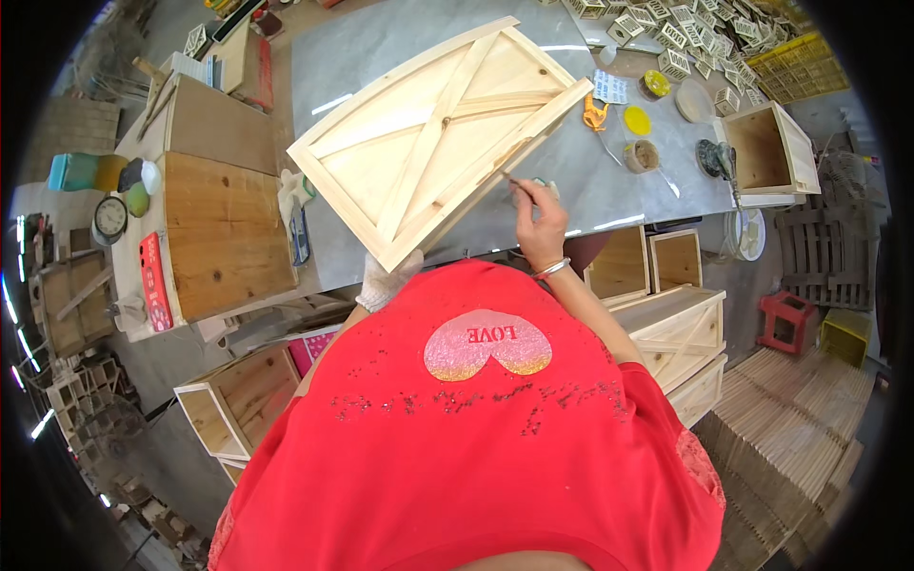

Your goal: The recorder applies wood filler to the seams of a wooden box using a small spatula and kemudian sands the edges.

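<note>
A pale wooden crate [446, 122] with crossed slats on its upward face lies at an angle over the near part of the table. My left hand [390, 278], in a white glove, holds the crate at its near-left corner; the fingers are mostly hidden behind the wood. My right hand [541, 224] is bare, with a bracelet at the wrist. Its fingers are pinched around a thin tool [509, 177], whose tip meets the crate's near-right edge. The tool's exact kind is too small to make out.
On the grey table [357, 62] stand an open tub of brownish paste [642, 156], a yellow lid [636, 121], orange scissors [595, 114] and a dark power sander [716, 160]. A wooden box [228, 233] is at left. More crates [671, 324] are stacked below, right; slatted pieces [681, 38] pile up at the back right.
</note>
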Demonstrator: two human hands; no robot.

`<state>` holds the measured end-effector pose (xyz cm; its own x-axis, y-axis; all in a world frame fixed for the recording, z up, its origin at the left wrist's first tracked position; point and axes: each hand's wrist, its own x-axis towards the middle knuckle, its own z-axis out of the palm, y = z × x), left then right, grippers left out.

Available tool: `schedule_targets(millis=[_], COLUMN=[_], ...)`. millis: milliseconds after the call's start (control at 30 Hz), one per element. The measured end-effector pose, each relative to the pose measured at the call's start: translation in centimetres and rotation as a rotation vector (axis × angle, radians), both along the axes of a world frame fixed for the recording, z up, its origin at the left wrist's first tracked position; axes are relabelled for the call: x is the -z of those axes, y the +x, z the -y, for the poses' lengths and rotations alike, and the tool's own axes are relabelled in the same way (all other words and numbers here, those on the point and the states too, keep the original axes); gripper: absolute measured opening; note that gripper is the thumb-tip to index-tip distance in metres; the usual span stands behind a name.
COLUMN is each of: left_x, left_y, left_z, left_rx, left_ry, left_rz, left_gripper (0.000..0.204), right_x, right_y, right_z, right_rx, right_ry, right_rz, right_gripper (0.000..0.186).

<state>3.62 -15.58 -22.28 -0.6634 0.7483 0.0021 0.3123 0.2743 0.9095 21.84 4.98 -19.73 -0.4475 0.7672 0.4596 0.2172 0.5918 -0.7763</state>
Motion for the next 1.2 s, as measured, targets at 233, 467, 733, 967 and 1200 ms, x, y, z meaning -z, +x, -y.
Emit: schedule_targets(millis=[233, 467, 733, 967, 1200], left_x=[0.8, 0.0, -8.9, -6.5, -11.2], left_y=[-1.1, -3.9, -9.2, -12.0, -9.5], left_z=[0.4, 0.7, -0.6, -5.7, -3.4], left_rx=[0.091, 0.351, 0.138, -0.153, -0.187], left_ry=[0.085, -0.338, 0.416, 0.512, 0.558], left_rz=[-0.35, -0.143, 1.538, 1.285, 0.935], left_gripper=[0.031, 0.046, 0.056, 0.048, 0.052], right_x=[2.4, 3.0, 0.6, -1.4, -1.8], right_y=[-2.8, -4.9, 2.0, 5.2, 7.3], right_z=[-3.5, -0.5, 3.5, 0.7, -2.1], right_rx=[0.473, 0.395, 0.347, 0.371, 0.426], right_ry=[-0.231, -0.051, -0.168, -0.107, -0.098], right_rz=[-0.21, -0.121, -0.055, 0.017, 0.021], right_gripper=[0.009, 0.007, 0.007, 0.008, 0.011])
